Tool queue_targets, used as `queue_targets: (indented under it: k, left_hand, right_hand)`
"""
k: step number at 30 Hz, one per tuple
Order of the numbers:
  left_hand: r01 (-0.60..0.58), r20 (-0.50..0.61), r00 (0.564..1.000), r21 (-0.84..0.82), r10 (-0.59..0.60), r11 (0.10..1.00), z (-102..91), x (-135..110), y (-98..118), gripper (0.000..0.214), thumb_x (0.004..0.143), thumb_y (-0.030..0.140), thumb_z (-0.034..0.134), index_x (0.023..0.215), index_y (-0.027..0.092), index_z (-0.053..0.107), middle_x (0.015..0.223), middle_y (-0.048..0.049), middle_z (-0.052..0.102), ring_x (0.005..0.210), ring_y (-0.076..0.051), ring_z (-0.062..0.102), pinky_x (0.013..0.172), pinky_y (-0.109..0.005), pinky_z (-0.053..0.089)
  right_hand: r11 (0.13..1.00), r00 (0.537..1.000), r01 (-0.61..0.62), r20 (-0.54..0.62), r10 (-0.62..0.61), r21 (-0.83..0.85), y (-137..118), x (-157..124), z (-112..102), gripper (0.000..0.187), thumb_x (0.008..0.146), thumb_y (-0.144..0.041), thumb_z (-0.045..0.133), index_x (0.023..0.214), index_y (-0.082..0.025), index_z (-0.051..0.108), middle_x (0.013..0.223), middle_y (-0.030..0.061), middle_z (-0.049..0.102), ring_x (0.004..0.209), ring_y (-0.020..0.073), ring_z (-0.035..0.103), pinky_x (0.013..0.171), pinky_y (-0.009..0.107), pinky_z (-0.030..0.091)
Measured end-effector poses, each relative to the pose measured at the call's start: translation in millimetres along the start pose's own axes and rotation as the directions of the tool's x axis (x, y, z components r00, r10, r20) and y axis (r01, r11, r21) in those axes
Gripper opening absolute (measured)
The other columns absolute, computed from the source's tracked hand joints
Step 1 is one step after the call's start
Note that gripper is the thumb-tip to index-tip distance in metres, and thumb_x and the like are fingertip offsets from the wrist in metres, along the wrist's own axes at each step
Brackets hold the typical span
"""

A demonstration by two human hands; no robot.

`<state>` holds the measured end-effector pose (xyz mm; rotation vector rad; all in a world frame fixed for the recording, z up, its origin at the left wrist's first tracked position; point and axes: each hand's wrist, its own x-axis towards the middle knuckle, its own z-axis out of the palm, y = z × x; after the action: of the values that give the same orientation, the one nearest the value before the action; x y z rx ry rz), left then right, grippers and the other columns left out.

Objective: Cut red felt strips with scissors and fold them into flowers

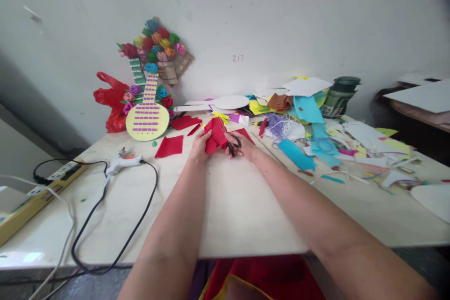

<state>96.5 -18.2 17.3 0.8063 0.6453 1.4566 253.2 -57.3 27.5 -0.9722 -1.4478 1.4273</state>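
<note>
My left hand [199,146] is closed on a folded piece of red paper [215,134], held just above the white table [232,206]. My right hand [245,145] grips black-handled scissors [230,143], with the blades reaching up into the red paper. Both hands sit close together at the middle of the table. More red paper pieces lie nearby: one [170,146] to the left of my left hand, another [185,122] behind it.
A white glue gun [121,163] with a black cord lies at left, by a yellow power strip [38,192]. A paper guitar craft [147,117] with paper flowers leans on the wall. Coloured paper scraps [316,136] and a green jar [340,96] crowd the right.
</note>
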Motion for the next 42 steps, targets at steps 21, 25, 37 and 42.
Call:
queue_targets:
  k: [21,25,37,42]
  left_hand:
    - [-0.037,0.058,0.998,0.014,0.036,0.999,-2.6,1.0,-1.2,0.026,0.061,0.018,0.071,0.084,0.013,0.060,0.076,-0.0075,0.068,0.084,-0.022,0.063,0.079,-0.033,0.049]
    - [-0.039,0.043,0.998,0.007,0.039,0.999,-2.8,2.0,-1.6,0.026,0.059,0.017,0.071,0.083,0.013,0.060,0.076,-0.0075,0.068,0.086,-0.022,0.063,0.080,-0.034,0.048]
    - [-0.037,0.033,0.999,0.002,0.037,0.999,-2.6,2.1,-1.5,0.026,0.059,0.017,0.071,0.082,0.013,0.060,0.075,-0.0073,0.067,0.084,-0.022,0.063,0.081,-0.034,0.047]
    - [-0.037,0.032,0.999,-0.003,0.037,0.999,-1.9,1.8,-1.0,0.025,0.059,0.016,0.071,0.081,0.013,0.060,0.076,-0.0077,0.067,0.087,-0.022,0.062,0.082,-0.034,0.047]
  right_hand:
    - [0.999,0.997,-0.006,-0.082,0.008,0.032,4.5,7.2,4.2,0.044,0.075,-0.050,0.055,0.102,-0.017,0.045,0.045,-0.0046,0.054,0.033,0.0090,0.049,0.027,0.014,0.027]
    - [0.999,0.996,-0.004,-0.090,0.008,0.041,6.9,8.7,4.4,0.045,0.075,-0.051,0.056,0.103,-0.018,0.045,0.045,-0.0053,0.054,0.033,0.0087,0.049,0.028,0.014,0.031]
    - [0.997,0.993,0.038,-0.114,-0.030,0.065,10.4,10.1,4.9,0.047,0.073,-0.049,0.059,0.105,-0.018,0.044,0.045,-0.0069,0.053,0.033,0.0078,0.045,0.033,0.017,0.040]
    - [0.996,0.991,0.072,-0.114,-0.066,0.044,10.4,9.1,5.8,0.049,0.073,-0.049,0.057,0.108,-0.019,0.042,0.046,-0.0074,0.052,0.033,0.0073,0.045,0.034,0.017,0.038]
